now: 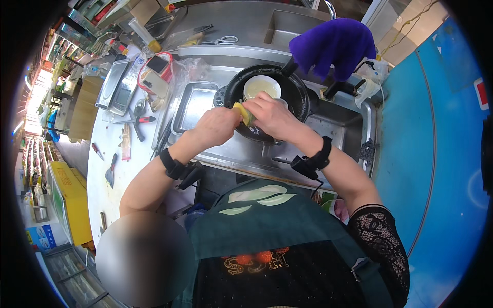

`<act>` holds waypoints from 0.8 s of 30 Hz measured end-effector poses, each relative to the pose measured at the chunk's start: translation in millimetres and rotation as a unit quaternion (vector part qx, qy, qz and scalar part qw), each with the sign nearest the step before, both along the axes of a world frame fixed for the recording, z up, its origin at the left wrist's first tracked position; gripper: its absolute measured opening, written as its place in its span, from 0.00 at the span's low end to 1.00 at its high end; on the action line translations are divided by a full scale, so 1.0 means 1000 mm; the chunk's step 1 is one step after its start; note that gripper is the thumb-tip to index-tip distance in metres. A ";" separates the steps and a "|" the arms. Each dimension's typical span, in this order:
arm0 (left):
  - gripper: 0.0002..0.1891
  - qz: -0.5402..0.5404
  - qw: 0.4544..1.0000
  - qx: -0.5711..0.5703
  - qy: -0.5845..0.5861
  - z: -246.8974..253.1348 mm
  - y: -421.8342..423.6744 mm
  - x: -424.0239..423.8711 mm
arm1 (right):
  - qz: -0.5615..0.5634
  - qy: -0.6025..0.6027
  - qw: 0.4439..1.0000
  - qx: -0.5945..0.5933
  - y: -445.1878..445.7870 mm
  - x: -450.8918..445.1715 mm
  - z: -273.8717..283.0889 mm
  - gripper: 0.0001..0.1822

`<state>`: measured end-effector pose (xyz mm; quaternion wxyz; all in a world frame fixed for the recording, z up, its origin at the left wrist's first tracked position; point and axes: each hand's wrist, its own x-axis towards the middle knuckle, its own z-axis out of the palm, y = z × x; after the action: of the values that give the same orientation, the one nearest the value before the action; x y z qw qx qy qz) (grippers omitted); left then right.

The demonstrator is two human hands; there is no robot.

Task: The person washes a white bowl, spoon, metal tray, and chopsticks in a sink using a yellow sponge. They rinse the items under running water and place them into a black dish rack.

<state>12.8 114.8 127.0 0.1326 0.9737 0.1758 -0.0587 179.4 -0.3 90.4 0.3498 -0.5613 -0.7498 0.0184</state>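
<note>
Both my hands are raised over a large black pot (pixel 301 101) with side handles, which stands on the stainless steel sink unit. My left hand (pixel 217 125) grips one end of a yellow and green scrub sponge (pixel 243 112). The other end is in the curled fingers of my right hand (pixel 274 115). Just beyond the fingers, inside the pot, sits a white bowl (pixel 263 87) holding pale, cloudy liquid. Part of another small light-coloured vessel (pixel 282 102) shows behind my right hand, which hides most of it. White suds or droplets speckle the pot's dark inside.
A purple cloth (pixel 335 46) drapes over a black fixture right of the pot. Left lie a rectangular metal tray (pixel 194 109), a digital scale (pixel 117 86), a red-and-white basket (pixel 169 61) with phones, a glove (pixel 126 142) and a scraper (pixel 111 172). A blue panel (pixel 408 138) borders the right.
</note>
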 end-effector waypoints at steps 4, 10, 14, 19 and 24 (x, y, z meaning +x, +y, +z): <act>0.11 0.006 0.999 0.035 -0.022 0.003 0.002 0.002 | -0.041 -0.073 0.996 0.033 0.016 0.008 0.001 0.13; 0.09 0.017 0.999 0.040 0.019 0.019 0.000 0.006 | -0.077 -0.080 0.994 0.005 0.018 0.015 0.005 0.11; 0.10 0.039 0.998 0.006 0.042 0.018 0.005 0.001 | -0.163 -0.080 0.983 -0.025 0.014 0.034 0.000 0.08; 0.10 0.031 0.997 0.042 0.055 0.026 -0.009 0.000 | -0.056 -0.173 0.982 0.058 0.014 0.020 0.005 0.07; 0.10 0.017 0.998 0.063 0.013 0.027 -0.009 -0.004 | -0.093 -0.113 0.988 0.049 0.013 0.031 -0.001 0.12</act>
<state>9.2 106.3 154.1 0.0696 0.9762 0.1970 -0.0580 210.2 12.3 89.1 0.2901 -0.6090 -0.7293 -0.1147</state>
